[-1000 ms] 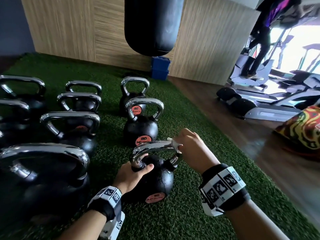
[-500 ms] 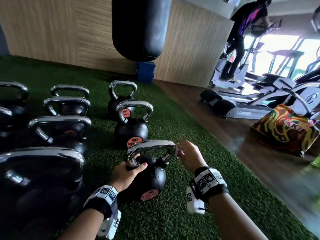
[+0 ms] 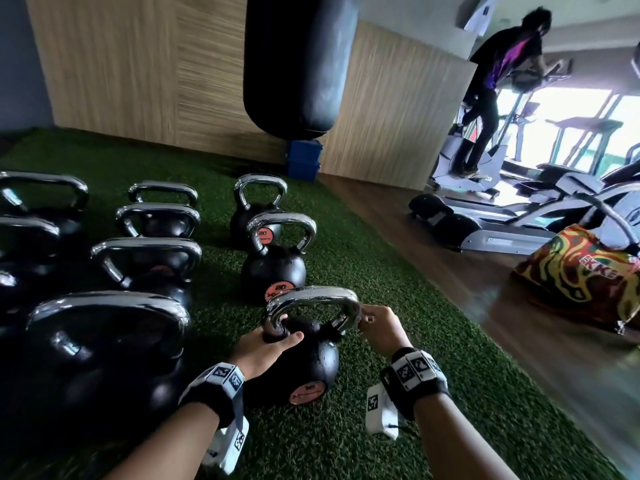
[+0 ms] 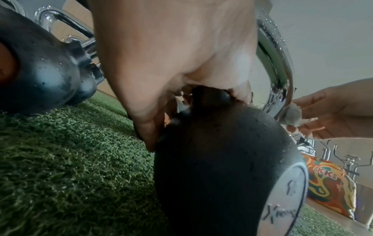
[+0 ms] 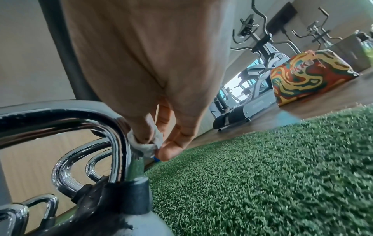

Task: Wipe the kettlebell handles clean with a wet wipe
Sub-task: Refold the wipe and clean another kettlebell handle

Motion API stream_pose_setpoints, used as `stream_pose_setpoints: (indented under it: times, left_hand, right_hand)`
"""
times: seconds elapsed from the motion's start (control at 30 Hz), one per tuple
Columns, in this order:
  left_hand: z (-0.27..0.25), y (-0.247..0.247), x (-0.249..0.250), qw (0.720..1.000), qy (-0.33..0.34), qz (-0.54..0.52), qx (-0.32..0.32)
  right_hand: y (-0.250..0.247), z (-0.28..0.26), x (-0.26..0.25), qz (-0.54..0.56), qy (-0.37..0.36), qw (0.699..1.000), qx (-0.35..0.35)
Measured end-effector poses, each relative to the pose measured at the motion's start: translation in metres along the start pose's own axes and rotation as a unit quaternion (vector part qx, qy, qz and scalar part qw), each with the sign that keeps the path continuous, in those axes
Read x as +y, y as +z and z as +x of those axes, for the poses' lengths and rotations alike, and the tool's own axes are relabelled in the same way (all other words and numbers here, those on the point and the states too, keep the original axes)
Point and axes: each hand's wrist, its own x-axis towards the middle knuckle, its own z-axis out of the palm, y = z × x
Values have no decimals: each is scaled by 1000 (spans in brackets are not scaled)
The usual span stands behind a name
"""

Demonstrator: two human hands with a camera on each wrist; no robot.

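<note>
A black kettlebell [image 3: 311, 365] with a chrome handle [image 3: 311, 296] stands nearest me on the green turf. My left hand [image 3: 266, 344] grips the base of the handle's left leg where it joins the ball [image 4: 222, 167]. My right hand [image 3: 377, 327] pinches a crumpled white wet wipe [image 5: 145, 143] against the handle's right leg [image 5: 121, 143]; the wipe [image 4: 291, 116] also shows in the left wrist view, and the chrome is beaded with droplets.
Several more chrome-handled kettlebells [image 3: 273, 268] stand in rows to the left and beyond. A black punching bag [image 3: 298, 60] hangs ahead, with a blue box [image 3: 303, 164] under it. A colourful bag [image 3: 581, 278] and exercise machines [image 3: 502, 216], one with a person [image 3: 498, 84] on it, stand on the wooden floor at right.
My right hand with the wipe has slid from the top right bend of the handle down onto its right leg. The left hand keeps its grip. My head has turned slightly right.
</note>
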Motion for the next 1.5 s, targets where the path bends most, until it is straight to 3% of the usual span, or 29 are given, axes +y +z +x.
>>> stream_pose_setpoints:
  times: [0.17, 0.27, 0.37, 0.43, 0.5, 0.57, 0.67, 0.83, 0.93, 1.07, 1.17, 1.3, 1.4, 1.5]
  left_hand:
    - [4, -22, -6, 993, 25, 11, -112]
    - [8, -32, -3, 993, 36, -22, -111]
    - [5, -37, -1, 997, 59, -42, -19]
    - [-8, -43, 8, 989, 106, -70, 80]
    - [-28, -50, 25, 957, 213, -61, 188]
    - [-44, -54, 48, 913, 326, -64, 238]
    - [-57, -57, 78, 900, 387, -127, 155]
    - [-48, -58, 90, 921, 342, -177, -55]
    - [-45, -55, 92, 899, 337, -261, -107]
    - [-42, -52, 101, 877, 320, -340, -113]
    - [-36, -54, 108, 890, 333, -304, -60]
    - [-30, -64, 112, 903, 404, -128, 69]
    - [-28, -69, 114, 896, 428, -14, 115]
    - [-28, -60, 120, 890, 427, 53, 151]
  right_hand:
    - [19, 4, 18, 100, 9, 993, -66]
    - [19, 2, 22, 106, 12, 990, -89]
    - [6, 1, 22, 61, -12, 996, -67]
    - [-6, -4, 18, 65, -3, 998, 6]
    - [-13, -13, 10, 68, 1, 995, 78]
    - [-18, -23, -4, 100, -28, 991, 82]
    - [-23, -38, -35, 179, -94, 979, 32]
    - [-26, -45, -73, 252, -165, 954, -11]
    - [-24, -41, -83, 256, -167, 952, -4]
    - [-19, -34, -89, 215, -161, 959, 85]
    - [-16, -30, -88, 233, -152, 954, 111]
    - [-12, -25, -64, 238, -157, 956, 61]
    - [-3, -15, -25, 284, -40, 951, 118]
    - [22, -4, -1, 362, 66, 930, 14]
